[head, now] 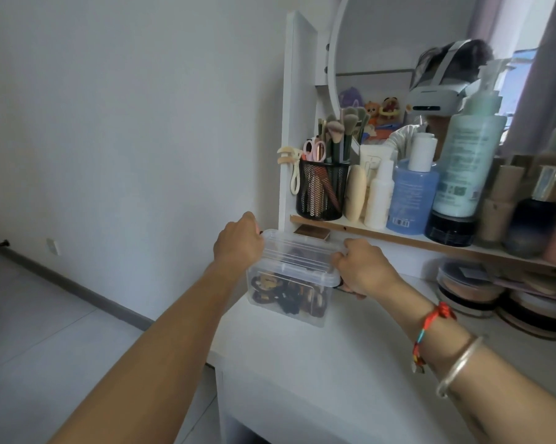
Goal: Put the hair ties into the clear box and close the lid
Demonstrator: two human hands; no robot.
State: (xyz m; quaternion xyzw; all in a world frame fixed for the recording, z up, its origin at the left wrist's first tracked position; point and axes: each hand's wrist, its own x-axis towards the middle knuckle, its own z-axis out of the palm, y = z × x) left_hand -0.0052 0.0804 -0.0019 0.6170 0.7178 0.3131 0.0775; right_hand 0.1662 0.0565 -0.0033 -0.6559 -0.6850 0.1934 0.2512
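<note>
A clear plastic box stands near the left back corner of the white dressing table. Several dark brown and black hair ties lie inside it. Its clear lid rests on top of the box. My left hand grips the lid's left end. My right hand grips the lid's right end, and something small and dark shows under its fingers at the box's right side.
A shelf just behind the box carries a black mesh brush cup, bottles and jars. Round compacts are stacked at the right under the shelf. The table's left edge drops to the floor beside the box.
</note>
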